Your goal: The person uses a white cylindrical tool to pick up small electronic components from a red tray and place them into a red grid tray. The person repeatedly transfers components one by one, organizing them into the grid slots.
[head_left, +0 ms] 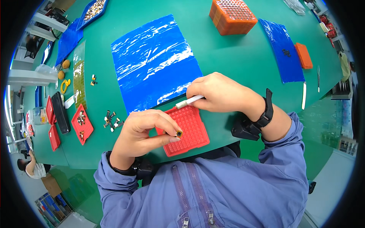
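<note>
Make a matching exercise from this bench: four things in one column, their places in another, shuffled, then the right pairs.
1. small brass part
2. white tool
3. orange tray stack
4. red grid tray

A. far edge of the table
B. pinched in the left hand
C. under both hands, near table edge
D. held in the right hand

Pairs: 1-B, 2-D, 3-A, 4-C

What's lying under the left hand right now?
A red gridded tray on the green table. The left hand covers its left edge, pinching a small dark part above it.
</note>
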A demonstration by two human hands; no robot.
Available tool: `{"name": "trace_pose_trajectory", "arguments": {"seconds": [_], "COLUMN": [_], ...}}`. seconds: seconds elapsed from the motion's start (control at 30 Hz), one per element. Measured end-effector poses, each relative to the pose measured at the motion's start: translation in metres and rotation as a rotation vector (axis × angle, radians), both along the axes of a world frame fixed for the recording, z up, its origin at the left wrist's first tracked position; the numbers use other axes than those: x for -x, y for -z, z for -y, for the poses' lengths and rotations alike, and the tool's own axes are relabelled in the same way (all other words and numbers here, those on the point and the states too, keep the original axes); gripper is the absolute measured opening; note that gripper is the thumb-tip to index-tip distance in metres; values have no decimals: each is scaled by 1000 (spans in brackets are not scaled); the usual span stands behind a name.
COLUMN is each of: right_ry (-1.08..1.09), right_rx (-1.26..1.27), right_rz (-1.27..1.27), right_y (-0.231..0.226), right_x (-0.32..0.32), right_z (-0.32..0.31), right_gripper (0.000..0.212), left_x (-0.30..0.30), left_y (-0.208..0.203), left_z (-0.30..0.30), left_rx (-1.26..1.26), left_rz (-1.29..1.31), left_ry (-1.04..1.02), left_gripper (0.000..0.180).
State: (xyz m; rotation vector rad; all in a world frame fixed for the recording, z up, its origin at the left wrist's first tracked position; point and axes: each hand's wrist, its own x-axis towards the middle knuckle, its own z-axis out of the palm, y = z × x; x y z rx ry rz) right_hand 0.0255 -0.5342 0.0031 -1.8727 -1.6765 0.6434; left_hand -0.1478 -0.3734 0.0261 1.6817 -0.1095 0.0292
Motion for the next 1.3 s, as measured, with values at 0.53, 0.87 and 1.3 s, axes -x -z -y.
{"name": "trace_pose_trajectory", "arguments": {"seconds": [0.53, 0.87, 1.3], "right_ry": [213, 97, -41], "right_rx": [-145, 116, 307], "right_rz": [-73, -64, -69], "right_y": [-11, -26, -20], "right_x": [-9, -68, -62], "right_z": [3, 37, 29], "right_gripper": [14, 11, 10], "left_x": [0, 4, -2], "left_y": [2, 6, 0], "left_z": [-2, -2, -62], "left_rx": [-44, 66, -197], "left_rz": [15, -36, -110], "left_ry": [-19, -131, -519], "left_gripper": [15, 8, 6]}}
